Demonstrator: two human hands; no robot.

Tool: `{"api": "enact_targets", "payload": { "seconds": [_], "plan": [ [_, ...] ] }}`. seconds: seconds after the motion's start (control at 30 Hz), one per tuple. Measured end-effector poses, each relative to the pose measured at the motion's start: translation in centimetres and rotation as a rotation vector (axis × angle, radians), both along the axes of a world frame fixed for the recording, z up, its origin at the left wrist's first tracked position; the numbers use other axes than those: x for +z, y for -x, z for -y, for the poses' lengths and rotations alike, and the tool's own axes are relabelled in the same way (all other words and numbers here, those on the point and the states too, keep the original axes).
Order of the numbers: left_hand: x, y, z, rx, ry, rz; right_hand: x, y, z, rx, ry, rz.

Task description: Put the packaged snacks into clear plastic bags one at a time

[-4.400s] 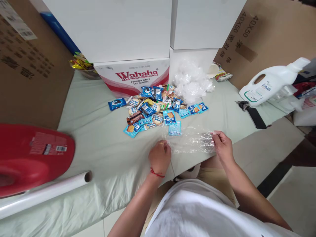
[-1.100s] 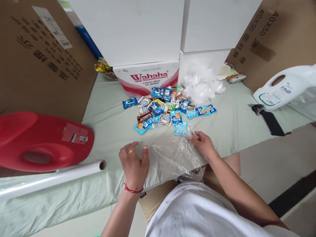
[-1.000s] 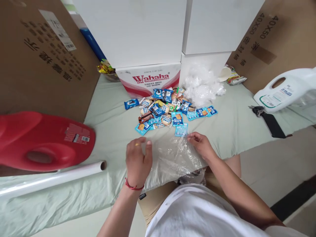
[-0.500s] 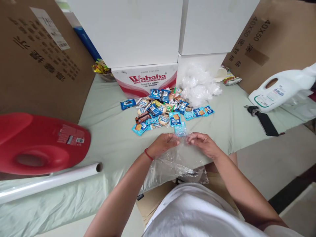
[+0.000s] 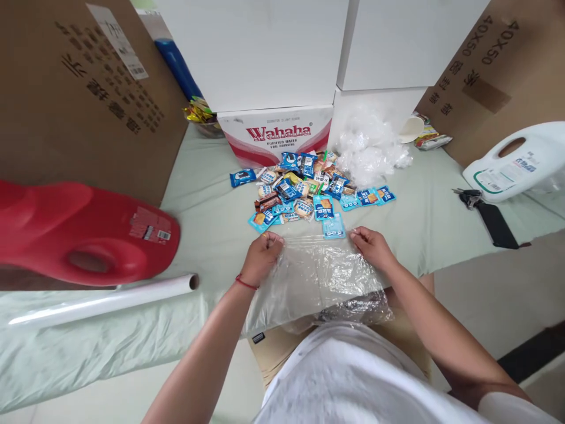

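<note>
A clear plastic bag [image 5: 326,271] is stretched sideways between my two hands at the near edge of the table. My left hand [image 5: 263,250] pinches its upper left corner, and a red cord circles that wrist. At the upper right corner, my right hand [image 5: 369,244] grips the bag between thumb and fingers. The bag's lower part hangs over the table edge toward my lap. Just beyond it lies a pile of small wrapped snacks [image 5: 304,206] in blue, brown and white packets. One light blue packet [image 5: 334,227] lies nearest the bag's top edge.
Behind the snacks stands a Wahaha box [image 5: 276,135], with crumpled clear plastic [image 5: 371,147] to its right. A red jug [image 5: 88,235] and a white plastic roll [image 5: 106,300] lie left. A white detergent bottle [image 5: 516,165] and keys with a black holder [image 5: 489,218] lie right.
My hands have moved apart, the left one leftward, and the bag that was bunched between them is now spread wide. The camera view has shifted slightly.
</note>
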State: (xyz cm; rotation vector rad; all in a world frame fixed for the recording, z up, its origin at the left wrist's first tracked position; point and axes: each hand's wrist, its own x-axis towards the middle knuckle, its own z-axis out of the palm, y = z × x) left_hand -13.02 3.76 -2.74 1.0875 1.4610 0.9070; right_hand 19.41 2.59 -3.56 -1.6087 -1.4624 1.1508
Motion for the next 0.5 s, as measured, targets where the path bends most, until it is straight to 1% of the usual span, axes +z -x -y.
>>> {"api": "enact_targets", "payload": {
  "seconds": [0.07, 0.13, 0.23, 0.3, 0.37, 0.43, 0.47, 0.5],
  "plan": [
    [-0.4, 0.6, -0.5, 0.076, 0.037, -0.022, -0.3, -0.4, -0.8, 0.017, -0.049, 0.086],
    [-0.5, 0.9, -0.8, 0.152, 0.038, -0.004, -0.4, -0.5, -1.4, 0.041, -0.091, 0.148],
    [-0.2, 0.9, -0.9, 0.218, 0.029, 0.139, -0.6, -0.5, -2.1, 0.056, -0.133, 0.195],
    [0.1, 1.0, -1.0, 0.222, 0.044, 0.258, -0.6, -0.4, -2.4, 0.049, -0.152, 0.207],
    [0.1, 1.7, -1.2, 0.228, 0.05, 0.335, -0.6, -0.3, -2.6, 0.052, -0.175, 0.23],
    [-0.1, 2.7, -1.5, 0.297, 0.02, 0.348, -0.6, -0.3, -2.6, 0.066, -0.206, 0.273],
    [-0.2, 3.3, -1.5, 0.356, -0.006, 0.317, -0.5, -0.3, -2.6, 0.075, -0.221, 0.298],
    [-0.3, 3.9, -1.5, 0.41, -0.048, 0.245, -0.5, -0.3, -2.5, 0.085, -0.234, 0.322]
  ]
}}
